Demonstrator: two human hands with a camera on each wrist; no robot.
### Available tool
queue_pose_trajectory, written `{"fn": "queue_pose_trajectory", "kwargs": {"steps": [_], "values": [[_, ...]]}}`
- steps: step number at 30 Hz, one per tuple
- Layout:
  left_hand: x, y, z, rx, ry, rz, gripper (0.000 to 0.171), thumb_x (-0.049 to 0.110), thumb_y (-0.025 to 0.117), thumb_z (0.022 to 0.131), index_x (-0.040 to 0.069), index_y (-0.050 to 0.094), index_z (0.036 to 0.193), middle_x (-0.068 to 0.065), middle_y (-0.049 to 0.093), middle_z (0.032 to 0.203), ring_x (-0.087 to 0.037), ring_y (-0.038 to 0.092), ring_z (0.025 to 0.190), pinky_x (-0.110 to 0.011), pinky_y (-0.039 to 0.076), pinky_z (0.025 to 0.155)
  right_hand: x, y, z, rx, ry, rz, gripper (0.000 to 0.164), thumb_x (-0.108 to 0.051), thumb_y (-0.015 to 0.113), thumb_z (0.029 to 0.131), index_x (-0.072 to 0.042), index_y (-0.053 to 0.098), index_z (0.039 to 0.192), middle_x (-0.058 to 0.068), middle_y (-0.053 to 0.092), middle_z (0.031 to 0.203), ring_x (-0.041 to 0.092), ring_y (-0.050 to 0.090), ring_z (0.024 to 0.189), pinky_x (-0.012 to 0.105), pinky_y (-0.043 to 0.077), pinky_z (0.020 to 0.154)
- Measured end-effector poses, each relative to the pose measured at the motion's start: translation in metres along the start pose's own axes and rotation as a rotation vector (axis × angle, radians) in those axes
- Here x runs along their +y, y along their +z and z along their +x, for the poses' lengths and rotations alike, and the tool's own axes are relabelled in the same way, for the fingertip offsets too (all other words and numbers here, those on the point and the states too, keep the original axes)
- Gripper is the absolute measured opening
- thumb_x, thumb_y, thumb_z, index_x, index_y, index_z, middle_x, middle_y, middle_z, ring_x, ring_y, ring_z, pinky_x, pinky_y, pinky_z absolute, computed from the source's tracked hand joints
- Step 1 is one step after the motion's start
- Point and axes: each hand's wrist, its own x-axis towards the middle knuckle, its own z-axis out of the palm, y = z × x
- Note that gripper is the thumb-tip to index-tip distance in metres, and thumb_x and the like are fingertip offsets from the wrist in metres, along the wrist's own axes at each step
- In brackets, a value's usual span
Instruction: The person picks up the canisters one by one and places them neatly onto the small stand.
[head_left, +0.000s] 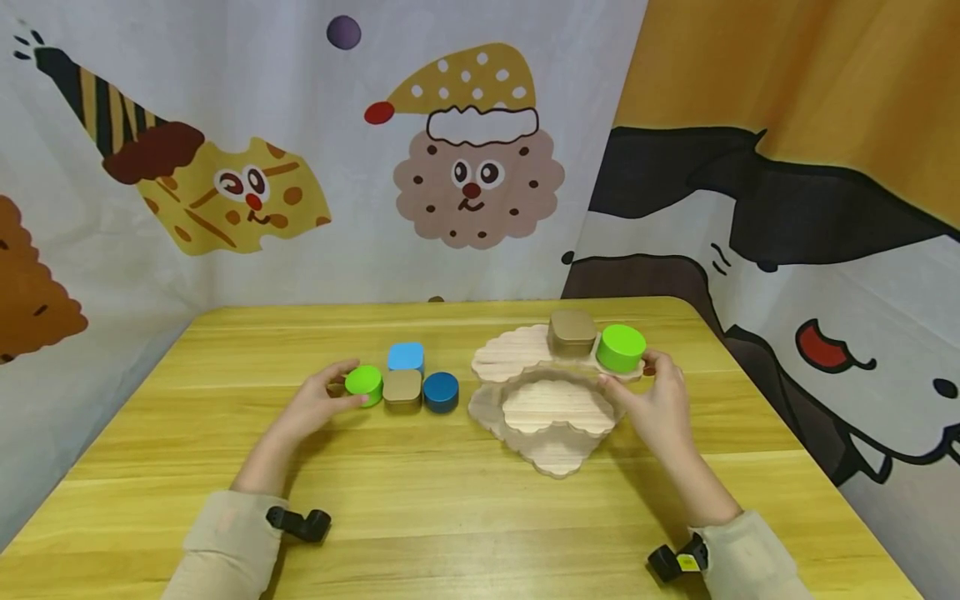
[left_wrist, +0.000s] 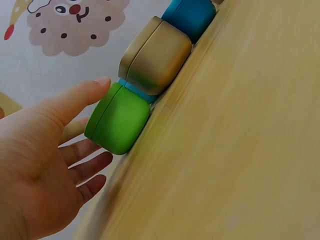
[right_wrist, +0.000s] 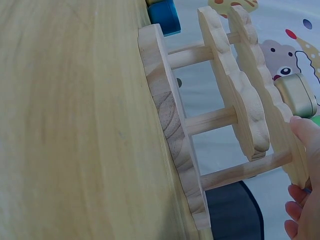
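Observation:
A round green tin [head_left: 364,385] stands on the table at the left end of a small group. My left hand [head_left: 318,404] pinches it loosely, thumb at the near rim and fingers at its far side; in the left wrist view the other fingers hang free. To the right, my right hand [head_left: 666,398] grips the right end of the top tier of a cloud-edged wooden stand [head_left: 510,354], thumb at the front edge. On that tier stand a square tan tin [head_left: 572,332] and another round green tin [head_left: 621,348], the latter right beside my right fingers.
Beside the left green tin stand a square tan tin [head_left: 402,390], a square light blue tin [head_left: 406,356] and a round dark blue tin [head_left: 441,392]. Dowels [right_wrist: 220,120] join the stand's tiers. A printed curtain [head_left: 300,83] hangs behind the wooden table [head_left: 420,517].

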Motion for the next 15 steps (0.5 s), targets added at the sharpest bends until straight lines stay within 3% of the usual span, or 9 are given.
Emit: {"fn": "queue_pose_trajectory", "kwargs": {"steps": [15], "values": [[-0.0028,0.0029,0.0024,0.015,-0.025,-0.009,0.071,0.024,0.073,0.086,-0.003,0.039,0.142,-0.024,0.052,0.129,-0.038,0.053,0.11,-0.05,0.044,0.089,0.0003,-0.0004,-0.0003,-0.007,0.013,0.004,0.073,-0.034,0.082,0.076,0.008,0.047,0.124,0.02,0.049,0.107,0.033,0.043,0.1,0.041,0.032,0.077]]}}
